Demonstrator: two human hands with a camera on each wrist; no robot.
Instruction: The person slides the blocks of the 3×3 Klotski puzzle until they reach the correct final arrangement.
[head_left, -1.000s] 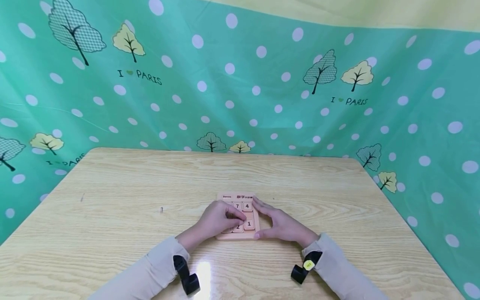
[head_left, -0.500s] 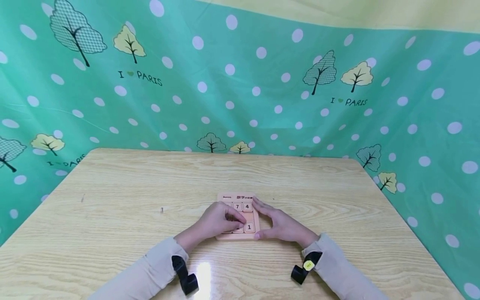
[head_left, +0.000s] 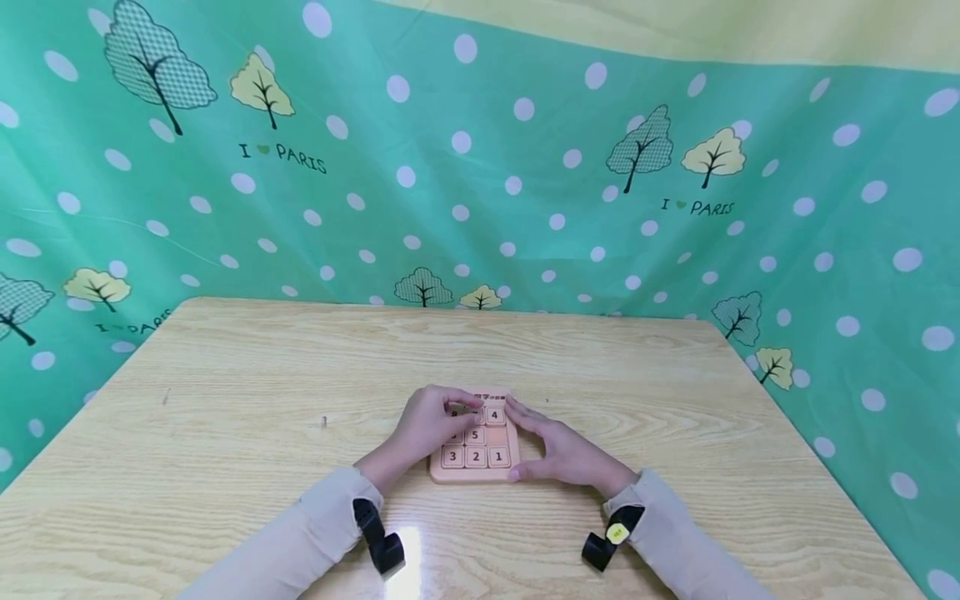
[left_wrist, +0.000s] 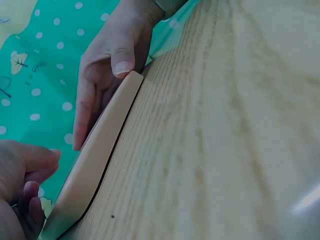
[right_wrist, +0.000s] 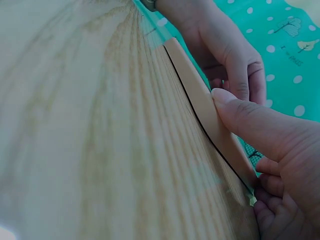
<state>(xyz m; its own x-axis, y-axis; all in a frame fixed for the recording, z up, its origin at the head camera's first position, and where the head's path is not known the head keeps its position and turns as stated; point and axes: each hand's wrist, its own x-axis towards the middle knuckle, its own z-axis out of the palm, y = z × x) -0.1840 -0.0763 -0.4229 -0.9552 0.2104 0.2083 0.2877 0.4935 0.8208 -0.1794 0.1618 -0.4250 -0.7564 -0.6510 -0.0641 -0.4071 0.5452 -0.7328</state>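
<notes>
A pink number slide puzzle (head_left: 468,476) lies flat on the table. Tiles 3, 2 and 1 fill its near row; tile 5 (head_left: 475,435) is in the middle row, with a vacant slot to its right. My left hand (head_left: 423,423) reaches over the top row, index finger and thumb bent and apart above the mostly hidden middle tile; tile 4 (head_left: 494,415) shows beside it. My right hand (head_left: 562,450) holds the puzzle's right side, its thumb (right_wrist: 225,96) on the near edge and fingers along the side. The left-hand tiles are partly covered.
The wood-grain table (head_left: 247,375) extends around the puzzle on every side. Behind it hangs a green dotted curtain (head_left: 555,167). Each wrist carries a black strap, the left strap (head_left: 378,537) and the right strap (head_left: 611,533).
My left hand has moved away from me, from near tiles 1 and 2 to the top row, uncovering the near row and tile 5. Tile 1 slid slightly nearer; my right hand stays put.
</notes>
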